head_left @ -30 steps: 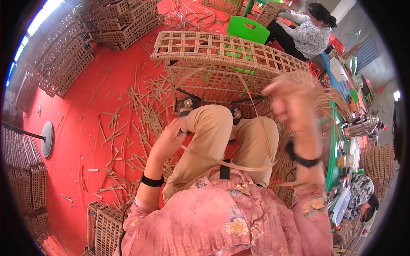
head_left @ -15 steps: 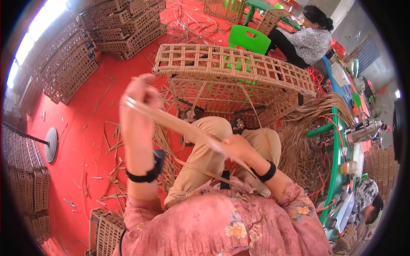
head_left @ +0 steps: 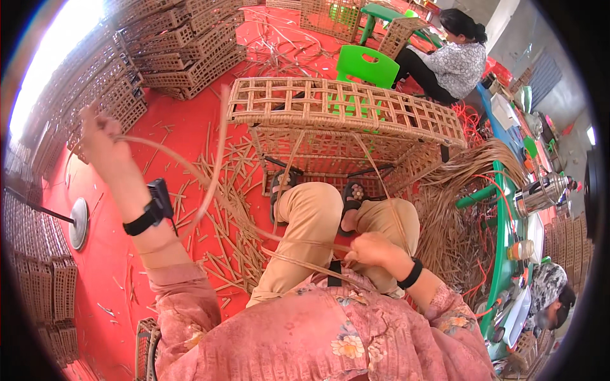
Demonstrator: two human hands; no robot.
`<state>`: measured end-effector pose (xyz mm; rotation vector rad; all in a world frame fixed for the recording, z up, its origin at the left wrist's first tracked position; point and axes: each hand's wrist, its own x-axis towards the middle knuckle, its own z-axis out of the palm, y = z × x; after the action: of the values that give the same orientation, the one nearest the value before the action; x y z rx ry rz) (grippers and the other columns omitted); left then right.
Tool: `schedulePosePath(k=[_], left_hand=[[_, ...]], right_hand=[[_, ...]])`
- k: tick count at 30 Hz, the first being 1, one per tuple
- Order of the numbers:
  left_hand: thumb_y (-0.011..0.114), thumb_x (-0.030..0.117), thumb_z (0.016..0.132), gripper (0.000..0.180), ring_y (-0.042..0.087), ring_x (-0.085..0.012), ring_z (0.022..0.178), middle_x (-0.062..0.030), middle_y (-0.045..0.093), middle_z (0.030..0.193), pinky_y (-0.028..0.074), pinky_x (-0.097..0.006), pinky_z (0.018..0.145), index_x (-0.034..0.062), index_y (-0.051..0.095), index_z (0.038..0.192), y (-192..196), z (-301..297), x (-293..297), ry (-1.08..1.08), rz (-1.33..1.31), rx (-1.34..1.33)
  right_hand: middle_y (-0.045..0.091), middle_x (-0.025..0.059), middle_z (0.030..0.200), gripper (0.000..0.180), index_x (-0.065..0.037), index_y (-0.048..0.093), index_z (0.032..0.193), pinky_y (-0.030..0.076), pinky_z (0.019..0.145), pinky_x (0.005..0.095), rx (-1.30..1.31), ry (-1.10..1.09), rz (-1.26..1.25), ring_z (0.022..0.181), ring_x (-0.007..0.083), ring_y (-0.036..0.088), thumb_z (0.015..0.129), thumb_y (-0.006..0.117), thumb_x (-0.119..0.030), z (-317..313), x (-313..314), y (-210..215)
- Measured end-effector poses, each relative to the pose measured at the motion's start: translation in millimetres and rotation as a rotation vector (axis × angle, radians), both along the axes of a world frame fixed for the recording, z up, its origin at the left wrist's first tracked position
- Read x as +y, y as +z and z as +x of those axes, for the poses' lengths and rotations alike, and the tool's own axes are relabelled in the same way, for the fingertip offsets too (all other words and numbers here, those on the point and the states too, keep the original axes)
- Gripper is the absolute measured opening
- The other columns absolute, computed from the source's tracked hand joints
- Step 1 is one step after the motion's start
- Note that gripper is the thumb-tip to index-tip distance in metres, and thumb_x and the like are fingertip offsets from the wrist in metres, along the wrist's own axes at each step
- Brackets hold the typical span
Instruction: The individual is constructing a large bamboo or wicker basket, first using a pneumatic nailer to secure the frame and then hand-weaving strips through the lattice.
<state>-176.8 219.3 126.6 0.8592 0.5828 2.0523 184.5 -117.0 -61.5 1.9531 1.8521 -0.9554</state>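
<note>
L hand (head_left: pixel 105 140) out far L w/ a tan strip (head_left: pixel 166 150) in its fingers — strip curves off R, part blurred. R hand (head_left: pixel 375 249) bent-fingered by the R thigh (head_left: pixel 384 219). Open-weave basket (head_left: pixel 346 129) ahead, offcuts (head_left: pixel 216 261) on red floor (head_left: pixel 111 270), long strips (head_left: pixel 451 222) heaped R. Co-worker (head_left: pixel 454 70) sits beyond, nr green chair (head_left: pixel 356 66).

Left grip (head_left: pixel 103 134) blurred, strip (head_left: pixel 220 143) smeared, chair (head_left: pixel 367 66) part-hidden
</note>
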Motion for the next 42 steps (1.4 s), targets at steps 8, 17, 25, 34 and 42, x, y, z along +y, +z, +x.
schedulePosePath(k=[8,17,25,34,42], left_hand=[[0.046,0.027,0.096,0.03,0.04,-0.0063,0.053,0.0007,0.053,0.064,0.032,-0.026,0.048,0.009,0.07,0.099,-85.4,168.8,-125.7,-0.502,0.204,1.036],[0.065,0.023,0.09,0.024,0.059,-0.0112,0.06,-0.0147,0.065,0.068,0.046,-0.036,0.056,-0.0004,0.066,0.084,-159.9,252.9,-192.7,-0.535,0.167,0.702],[0.063,0.027,0.091,0.024,0.063,-0.0282,0.063,-0.0146,0.064,0.069,0.047,-0.04,0.059,0.0035,0.069,0.091,-180.4,209.7,-181.9,-0.724,0.017,1.227],[0.058,0.034,0.091,0.032,0.062,-0.0398,0.072,-0.0211,0.063,0.072,0.047,-0.047,0.065,0.0045,0.069,0.086,-266.1,135.8,-144.2,-0.495,-0.361,1.66],[0.076,0.032,0.078,0.061,0.065,-0.0308,0.091,-0.0155,0.068,0.1,0.05,-0.04,0.085,0.0,0.056,0.126,-223.1,115.9,-126.9,-0.615,0.011,1.776]], right_hand=[[0.059,0.0152,0.12,0.048,-0.005,0.056,0.125,0.049,0.088,0.0402,0.251,-0.293,1.331,0.111,0.0341,0.057,0.08,0.071,-0.012,-20.6,50.5,112.8],[0.069,0.0115,0.098,0.026,-0.004,0.066,0.105,0.053,0.075,0.0338,0.349,0.278,1.546,0.087,0.0277,0.067,0.079,0.068,-0.002,-32.8,59.9,150.3],[0.069,0.0167,0.096,0.04,0.005,0.054,0.126,0.05,0.065,0.0262,0.79,-0.549,2.008,0.075,0.017,0.065,0.101,0.048,-0.026,31.0,34.5,236.6],[0.066,0.0153,0.105,0.041,0.0,0.051,0.131,0.039,0.055,0.0201,1.149,-0.668,2.044,0.065,0.0089,0.053,0.1,0.051,-0.028,79.9,44.5,224.6],[0.065,0.007,0.078,0.03,-0.002,0.063,0.097,0.031,0.041,0.0183,1.162,-0.585,1.262,0.046,0.0037,0.04,0.103,0.044,-0.025,31.9,71.3,132.8]])
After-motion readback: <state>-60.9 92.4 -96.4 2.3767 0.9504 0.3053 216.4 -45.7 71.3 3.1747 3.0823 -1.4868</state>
